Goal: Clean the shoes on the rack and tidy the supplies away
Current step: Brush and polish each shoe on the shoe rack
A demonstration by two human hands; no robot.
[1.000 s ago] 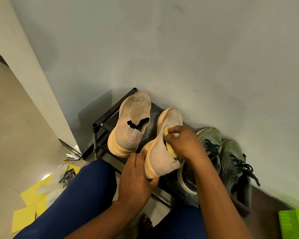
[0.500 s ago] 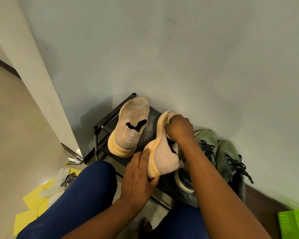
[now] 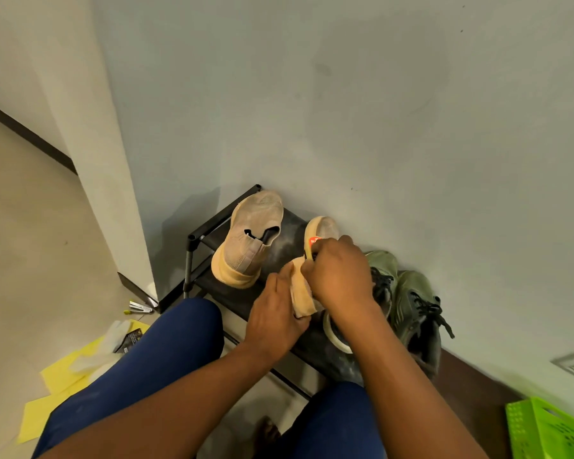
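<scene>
A black shoe rack (image 3: 212, 223) stands against the wall. A beige knit shoe (image 3: 251, 240) with a pale orange sole sits on its left side. Its partner (image 3: 325, 226) is tipped on its side. My left hand (image 3: 275, 319) grips that shoe's heel. My right hand (image 3: 340, 276) lies over the shoe's middle, fingers curled round a yellow sponge (image 3: 314, 242) with an orange label, pressed to the sole edge. Most of the sponge is hidden. Two green lace-up shoes (image 3: 415, 299) sit to the right.
Yellow cloths (image 3: 60, 372), a whitish glove (image 3: 113, 336), a black packet (image 3: 131, 339) and a small white and yellow tool (image 3: 140, 307) lie on the floor at left. A bright green basket (image 3: 550, 429) stands at the lower right. My knees in blue trousers flank the rack.
My right hand slid with the sponge up towards the toe, then back along the sole edge. The orange label now shows. My left hand has kept its grip on the heel.
</scene>
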